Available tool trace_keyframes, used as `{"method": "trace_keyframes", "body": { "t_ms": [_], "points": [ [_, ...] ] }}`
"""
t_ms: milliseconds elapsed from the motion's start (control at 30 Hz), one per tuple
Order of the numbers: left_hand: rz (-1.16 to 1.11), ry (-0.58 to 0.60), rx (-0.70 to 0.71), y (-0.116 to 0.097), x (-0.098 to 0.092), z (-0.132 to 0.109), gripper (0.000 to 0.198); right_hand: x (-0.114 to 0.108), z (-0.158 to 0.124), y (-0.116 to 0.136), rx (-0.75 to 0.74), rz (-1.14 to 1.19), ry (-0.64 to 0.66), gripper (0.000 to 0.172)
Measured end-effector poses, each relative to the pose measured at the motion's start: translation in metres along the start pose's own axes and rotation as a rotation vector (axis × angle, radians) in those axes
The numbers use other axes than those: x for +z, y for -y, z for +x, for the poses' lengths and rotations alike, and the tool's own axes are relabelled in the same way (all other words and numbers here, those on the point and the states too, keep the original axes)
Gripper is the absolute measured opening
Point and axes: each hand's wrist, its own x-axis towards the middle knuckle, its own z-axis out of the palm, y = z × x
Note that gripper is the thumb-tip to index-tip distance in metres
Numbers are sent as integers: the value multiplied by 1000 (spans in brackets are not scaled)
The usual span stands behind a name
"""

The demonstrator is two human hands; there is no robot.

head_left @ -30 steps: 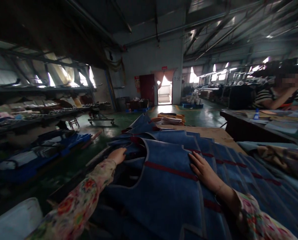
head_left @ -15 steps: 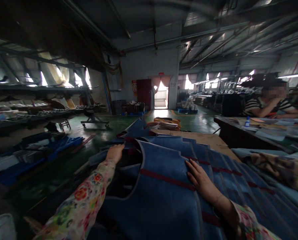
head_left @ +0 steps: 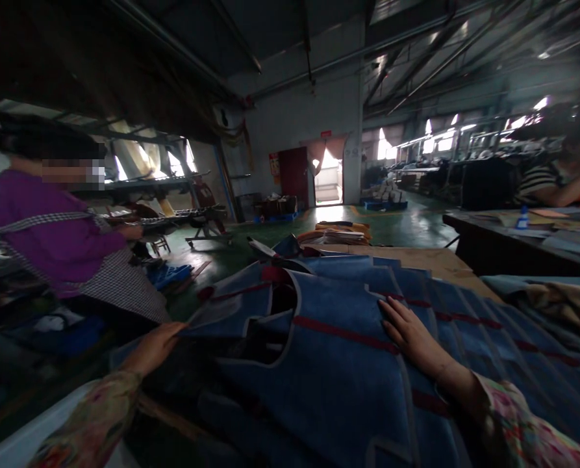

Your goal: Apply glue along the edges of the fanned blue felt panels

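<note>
The fingers of the right hand (head_left: 414, 337), seen in the head view, lie flat and loosely spread, closed on nothing, at the three o'clock edge of the blue garment piece (head_left: 336, 364), just past the end of its maroon strip (head_left: 345, 334). They rest in the same spot on the cloth as a moment ago, as though steadying it. What's changed is the left hand (head_left: 156, 346): it has come away from the neck opening and is now well out at nine o'clock, its fingertips at the outer corner of a blue panel (head_left: 238, 312). I can't tell whether they pinch that corner or merely touch it. That panel now lies spread out at ten o'clock from the piece, so, to my eye, the cloth there is being drawn out and straightened. A dark gap separates the two, and I can't make out whether they join. More overlapping blue pieces (head_left: 469, 325) run off towards three o'clock on the bench (head_left: 436, 263). Someone in a purple top (head_left: 56, 227) has also come into sight, at ten o'clock.
</note>
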Motion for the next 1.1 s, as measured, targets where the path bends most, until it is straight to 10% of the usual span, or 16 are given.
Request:
{"method": "trace_keyframes", "body": {
  "t_ms": [133, 267, 433, 767, 1100],
  "points": [
    [-117, 304, -23, -19, 13, -1, 46, 0, 0, 0, -14, -16, -7, 51],
    [-294, 495, 6, -55, -18, 29, 50, 1, -1, 0, -3, -28, -15, 50],
    [-155, 278, -16, -98, -33, 93, 40, -2, -1, 1, 5, -42, 32, 53],
    [-120, 137, -256, -156, 40, 227, 40, -9, -3, 5, 20, -11, 34, 52],
    [-233, 35, -390, -169, 82, 287, 60, -8, -9, 3, 39, -22, 26, 52]
  ]
}}
